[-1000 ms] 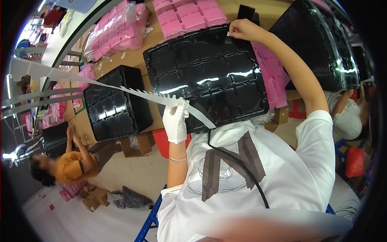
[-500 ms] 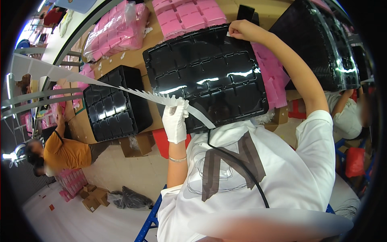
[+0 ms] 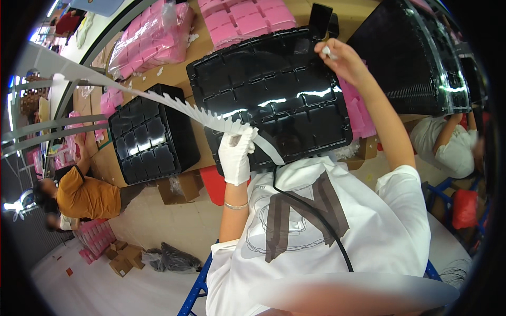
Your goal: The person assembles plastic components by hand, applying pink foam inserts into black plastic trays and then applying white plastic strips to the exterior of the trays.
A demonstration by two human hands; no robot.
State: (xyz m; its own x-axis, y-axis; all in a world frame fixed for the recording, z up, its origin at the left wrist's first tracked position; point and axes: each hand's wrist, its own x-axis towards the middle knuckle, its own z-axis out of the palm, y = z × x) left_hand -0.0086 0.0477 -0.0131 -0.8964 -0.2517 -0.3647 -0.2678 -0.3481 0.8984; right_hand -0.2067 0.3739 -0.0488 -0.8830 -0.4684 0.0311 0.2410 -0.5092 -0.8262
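Note:
My left hand (image 3: 236, 158), in a white glove, is closed on a long white strip of labels (image 3: 182, 107) with a jagged row of tabs along its edge. From the glove the strip runs up to the far left, and its short end (image 3: 270, 150) hangs toward my shirt. Beneath it lies a black plastic tray (image 3: 274, 102) with moulded compartments, tilted toward me. My bare right hand (image 3: 342, 60) hovers off the tray's far right corner. Its fingers pinch a small white piece (image 3: 327, 51), too small to name exactly.
Left stands a stack of black trays (image 3: 145, 137); a taller black stack (image 3: 406, 63) is at the right. Pink trays (image 3: 247, 18) and a plastic-wrapped pink bundle (image 3: 150, 39) lie behind. A dark phone-like object (image 3: 320, 20) sits at the back. A co-worker in orange (image 3: 89, 195) is at far left.
My right hand has lifted off the tray's far corner and moved right and nearer, a white piece in its fingers. My left hand shifted slightly right with the strip.

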